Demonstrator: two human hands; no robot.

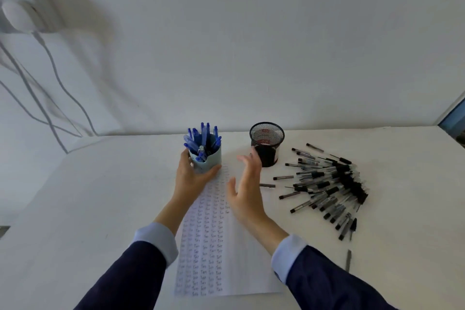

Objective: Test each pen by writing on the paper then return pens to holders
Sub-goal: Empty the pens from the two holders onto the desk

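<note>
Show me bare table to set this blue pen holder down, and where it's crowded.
The widest bare stretch of table lies left of the paper, out to the left edge. Right of the paper is crowded: the black mesh cup, then the pile of black pens. The left hand grips the holder at the paper's far end.

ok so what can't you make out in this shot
Head view only:
black mesh holder: something red inside, blurred by the mesh.
blue pens: lower ends hidden by the pale blue holder and the left hand.
black pens: piled and overlapping, uncountable.
paper: faint left columns too small to read.
</note>
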